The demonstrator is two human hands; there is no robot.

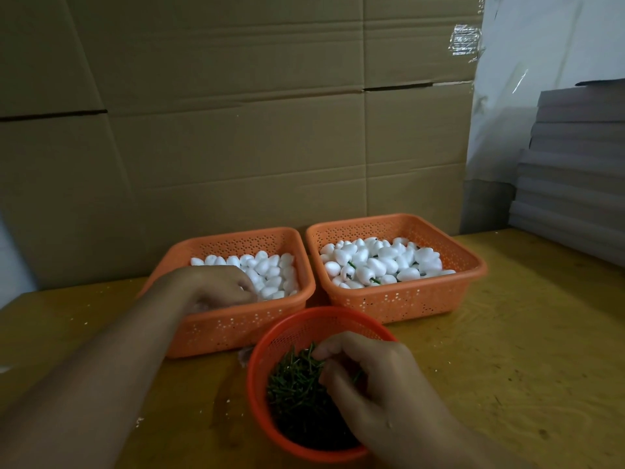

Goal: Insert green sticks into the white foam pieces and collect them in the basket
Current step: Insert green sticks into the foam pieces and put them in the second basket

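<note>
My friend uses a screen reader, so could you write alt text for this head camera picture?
A person's left hand reaches into the left orange basket of plain white foam pieces, while the right hand picks at green sticks in a round orange bowl. The right orange basket holds foam pieces with sticks in them, on a wooden table before cardboard.

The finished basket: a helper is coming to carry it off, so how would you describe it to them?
On the wooden table, two square orange baskets stand side by side before the cardboard wall. Take the right basket, farther from the round basket of green sticks. Its foam pieces show green stems; the left basket holds plain white ones.
</note>
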